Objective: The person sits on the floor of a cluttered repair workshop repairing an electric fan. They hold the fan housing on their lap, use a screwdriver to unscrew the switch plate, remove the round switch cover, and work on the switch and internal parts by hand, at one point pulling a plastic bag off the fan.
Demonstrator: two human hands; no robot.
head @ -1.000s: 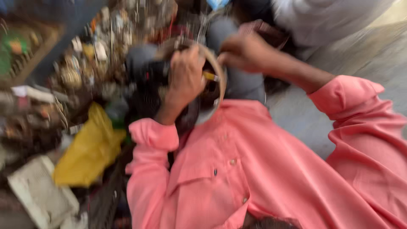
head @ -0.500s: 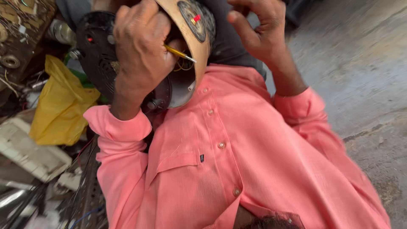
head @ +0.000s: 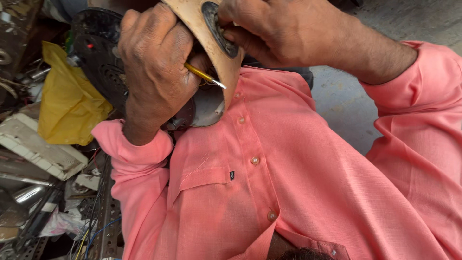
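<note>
Scrap clutter (head: 43,159) surrounds you. Your left hand (head: 154,72) grips a screwdriver (head: 204,76); your right hand (head: 284,29) pinches the panel (head: 209,36). A slip could jab your fingers.

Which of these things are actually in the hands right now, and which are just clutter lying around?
In hand:
- left hand grips a thin yellow-handled metal-tipped tool
- right hand holds a curved tan panel with a round black part
- black round-bodied device behind the left hand

Lying about:
- crumpled yellow plastic bag
- dirty white plastic casing
- perforated metal strip
- loose wires
</note>
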